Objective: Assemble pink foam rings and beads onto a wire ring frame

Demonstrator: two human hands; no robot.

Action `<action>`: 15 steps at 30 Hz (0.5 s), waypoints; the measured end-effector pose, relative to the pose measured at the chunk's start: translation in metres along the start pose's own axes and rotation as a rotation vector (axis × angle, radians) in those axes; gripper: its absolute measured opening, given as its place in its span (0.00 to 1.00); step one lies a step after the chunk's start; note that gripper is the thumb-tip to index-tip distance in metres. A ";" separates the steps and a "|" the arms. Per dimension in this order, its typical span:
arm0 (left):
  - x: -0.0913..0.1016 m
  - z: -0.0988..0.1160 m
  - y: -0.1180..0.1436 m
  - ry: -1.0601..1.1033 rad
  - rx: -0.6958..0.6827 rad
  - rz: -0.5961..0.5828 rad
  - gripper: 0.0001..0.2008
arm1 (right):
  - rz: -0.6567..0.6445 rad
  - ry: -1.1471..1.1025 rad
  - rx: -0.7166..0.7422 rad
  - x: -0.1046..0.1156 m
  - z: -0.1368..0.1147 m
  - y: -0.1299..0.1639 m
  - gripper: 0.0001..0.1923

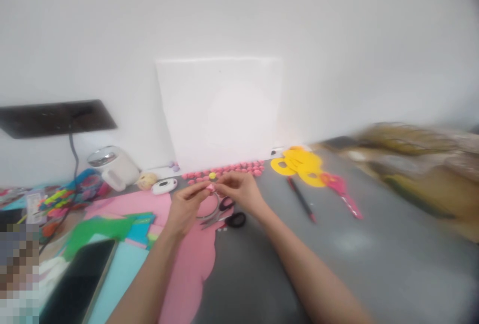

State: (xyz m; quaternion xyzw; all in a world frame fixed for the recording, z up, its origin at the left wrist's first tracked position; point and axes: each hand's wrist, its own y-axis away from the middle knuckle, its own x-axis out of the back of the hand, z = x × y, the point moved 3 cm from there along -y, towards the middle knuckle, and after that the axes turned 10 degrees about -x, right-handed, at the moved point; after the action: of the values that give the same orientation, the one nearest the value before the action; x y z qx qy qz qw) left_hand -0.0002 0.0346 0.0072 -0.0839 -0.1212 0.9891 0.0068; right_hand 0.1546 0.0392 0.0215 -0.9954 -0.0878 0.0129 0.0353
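Between the fingertips of my left hand (186, 207) and my right hand (241, 191) is a small pink piece (211, 187), too small to make out in detail. Both hands are pinched closed on it above the table. Just below them lie black-handled scissors (235, 219) with open blades, beside a thin ring (209, 206). Behind my fingers, several small pink balls or rosettes (245, 166) sit in rows, with one yellow piece (212, 176) among them. Under my left arm spreads a pink sheet (190, 259) with a scalloped edge.
A white board (224, 109) leans on the wall. At right lie yellow cutouts (299, 162), a dark pen (302, 199) and a pink-handled tool (342, 191). Coloured sheets (121, 269), a phone (80, 279), a white oval device (164, 185) and a white appliance (116, 166) are left.
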 end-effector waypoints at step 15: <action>0.002 -0.003 0.000 -0.180 -0.095 -0.021 0.13 | 0.135 0.382 0.162 -0.004 0.003 0.000 0.09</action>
State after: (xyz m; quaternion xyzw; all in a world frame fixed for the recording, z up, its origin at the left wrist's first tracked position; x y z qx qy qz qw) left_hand -0.0021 0.0351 0.0035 0.0061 -0.1689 0.9856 0.0025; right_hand 0.1510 0.0389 0.0187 -0.9773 -0.0113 -0.1665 0.1304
